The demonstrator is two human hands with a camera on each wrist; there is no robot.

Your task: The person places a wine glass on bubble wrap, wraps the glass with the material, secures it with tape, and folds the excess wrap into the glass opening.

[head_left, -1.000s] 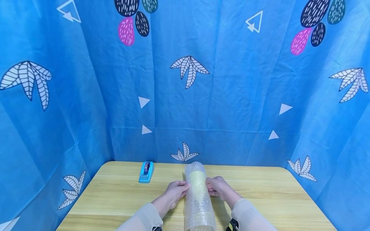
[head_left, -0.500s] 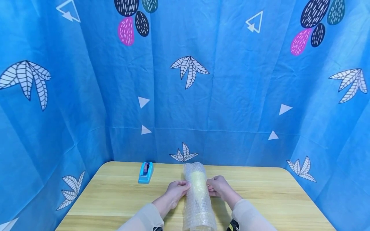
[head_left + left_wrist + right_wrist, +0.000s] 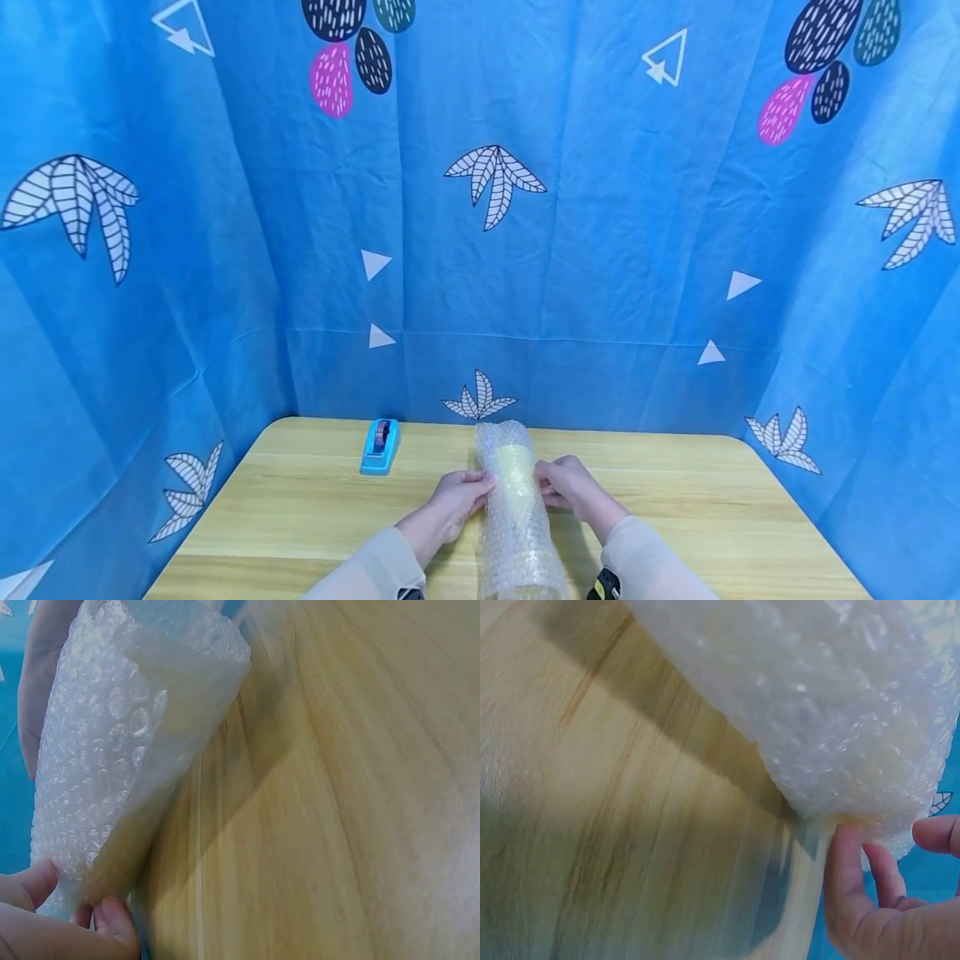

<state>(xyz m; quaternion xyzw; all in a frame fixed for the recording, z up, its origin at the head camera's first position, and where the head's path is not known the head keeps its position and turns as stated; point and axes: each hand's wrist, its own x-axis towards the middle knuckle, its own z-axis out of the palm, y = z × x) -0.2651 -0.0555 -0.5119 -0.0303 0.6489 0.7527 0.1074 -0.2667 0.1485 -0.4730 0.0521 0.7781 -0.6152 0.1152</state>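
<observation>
A roll of bubble wrap (image 3: 517,521) around something pale yellow lies lengthwise near the table's middle, its near end cut off by the frame's bottom edge. The left hand (image 3: 453,504) grips its left side, thumb on top. In the left wrist view the thumb and fingers of the left hand (image 3: 67,922) pinch the edge of the bubble wrap (image 3: 97,750). On the other side, the right hand (image 3: 573,487) holds the wrap with bent fingers. The right wrist view shows fingertips of the right hand (image 3: 892,900) against the bubble wrap (image 3: 832,712), with the thumb beside it.
A blue tape dispenser (image 3: 380,447) stands at the back left of the wooden table (image 3: 675,500). Blue patterned cloth (image 3: 600,250) hangs behind the table and on both sides.
The near end of the wrapped roll has shifted slightly to the right. Both hands keep nearly the same places on it.
</observation>
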